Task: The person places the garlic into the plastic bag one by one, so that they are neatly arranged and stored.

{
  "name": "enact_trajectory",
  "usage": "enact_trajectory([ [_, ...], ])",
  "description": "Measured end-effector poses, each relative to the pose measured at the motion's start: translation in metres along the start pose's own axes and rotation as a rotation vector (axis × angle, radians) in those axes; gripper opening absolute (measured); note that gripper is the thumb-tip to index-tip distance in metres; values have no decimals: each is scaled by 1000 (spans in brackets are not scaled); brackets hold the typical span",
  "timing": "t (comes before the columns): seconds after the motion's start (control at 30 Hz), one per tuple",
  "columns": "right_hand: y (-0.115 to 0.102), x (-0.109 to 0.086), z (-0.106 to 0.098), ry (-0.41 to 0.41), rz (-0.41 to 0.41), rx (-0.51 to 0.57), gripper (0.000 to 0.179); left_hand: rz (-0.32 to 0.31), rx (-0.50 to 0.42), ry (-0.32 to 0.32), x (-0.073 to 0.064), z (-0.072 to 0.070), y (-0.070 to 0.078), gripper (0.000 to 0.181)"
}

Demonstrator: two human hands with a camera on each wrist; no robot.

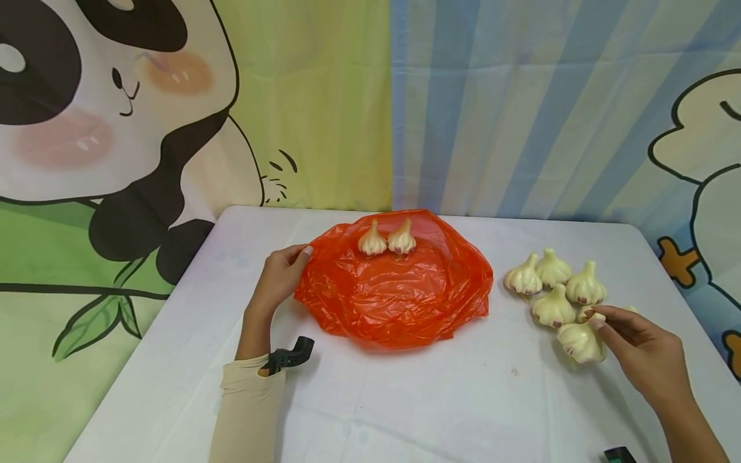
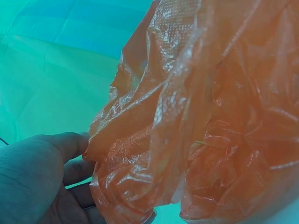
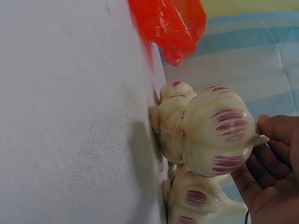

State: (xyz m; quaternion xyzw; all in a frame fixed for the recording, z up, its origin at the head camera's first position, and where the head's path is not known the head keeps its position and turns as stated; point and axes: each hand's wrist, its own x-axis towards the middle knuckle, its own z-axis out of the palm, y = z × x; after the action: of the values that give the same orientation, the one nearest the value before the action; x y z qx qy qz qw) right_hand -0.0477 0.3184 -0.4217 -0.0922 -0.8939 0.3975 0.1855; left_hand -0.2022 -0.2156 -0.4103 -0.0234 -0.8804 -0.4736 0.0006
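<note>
A crinkled red plastic bag [image 1: 399,299] lies spread on the table, with two garlic bulbs [image 1: 372,241] side by side at its far part. My left hand [image 1: 280,276] pinches the bag's left edge between thumb and fingers; the left wrist view shows the thin film [image 2: 140,154] rising in folds from the fingertips. On the right, my right hand [image 1: 651,350] pinches a garlic bulb [image 1: 581,343] by its stem. In the right wrist view this purple-streaked bulb [image 3: 219,133] overlaps others behind it. Several more garlic bulbs [image 1: 554,307] cluster just beyond that hand.
The white-covered table [image 1: 359,392] reaches back to a cartoon-printed curtain [image 1: 324,103]. A black wrist mount [image 1: 289,355] sits on the left wrist, and a dark device [image 1: 619,454] shows at the bottom edge near the right forearm.
</note>
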Motion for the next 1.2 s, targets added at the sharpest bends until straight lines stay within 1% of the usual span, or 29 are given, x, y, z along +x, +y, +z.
enact_trajectory([
  [0.17, -2, -1, -1, -13, 22, 14, 34, 0, -3, -1, 0, 0, 1, 54],
  [0.27, -3, -1, 0, -8, 12, 32, 33, 1, -1, -1, 0, -1, 1, 54],
  [0.37, -4, -1, 0, -3, 9, 67, 31, 6, 3, 1, 0, -1, 1, 53],
  [0.53, -9, 1, -1, -24, 68, 159, 30, 7, 1, -4, 0, -1, 1, 53],
  [0.63, -13, 2, 0, -37, 74, 186, 31, 0, -3, -11, 0, -1, 1, 53],
  [0.73, -17, 3, 3, -45, 50, 189, 32, -7, -1, -14, -1, -2, 1, 53],
  [0.97, -26, 5, 8, -38, 36, 157, 32, 4, 0, -11, -1, -2, 2, 53],
  [1.2, -30, 9, 13, -52, 16, 171, 32, 7, -7, -12, -1, -1, 1, 53],
])
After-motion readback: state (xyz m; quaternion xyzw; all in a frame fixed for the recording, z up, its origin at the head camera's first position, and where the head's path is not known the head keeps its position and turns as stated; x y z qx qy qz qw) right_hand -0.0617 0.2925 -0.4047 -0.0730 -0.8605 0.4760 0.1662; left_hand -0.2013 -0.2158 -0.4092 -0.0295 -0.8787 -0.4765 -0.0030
